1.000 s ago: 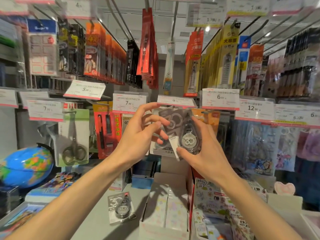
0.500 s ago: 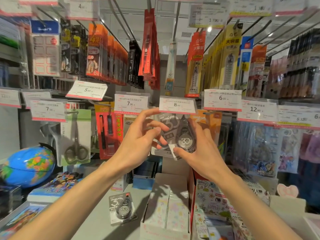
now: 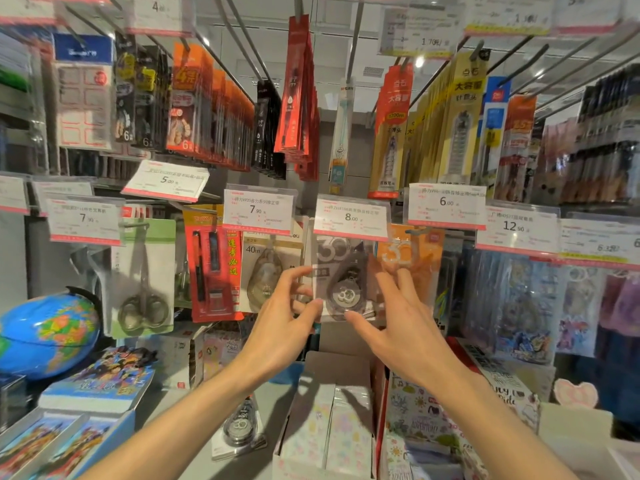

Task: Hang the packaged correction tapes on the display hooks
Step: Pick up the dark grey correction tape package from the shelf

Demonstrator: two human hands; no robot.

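Observation:
A grey packaged correction tape (image 3: 341, 289) marked "30" hangs under the 8.00 price tag (image 3: 351, 216), its top hidden behind the tag. My left hand (image 3: 284, 320) pinches the pack's lower left edge between thumb and fingers. My right hand (image 3: 398, 327) has its fingers spread and straight along the pack's right side, with the thumb tip touching the bottom front. A second grey correction tape pack (image 3: 239, 427) lies flat on the shelf below, between my forearms.
A beige 40m tape pack (image 3: 266, 278) hangs to the left and an orange pack (image 3: 410, 258) to the right. Scissors (image 3: 143, 282), a globe (image 3: 48, 336), an open white carton (image 3: 329, 420) and booklets crowd the shelf. Long hooks of pens project overhead.
Both hands carried the grey pack up and back until it sits under the 8.00 tag. My right hand's fingers have straightened off the pack.

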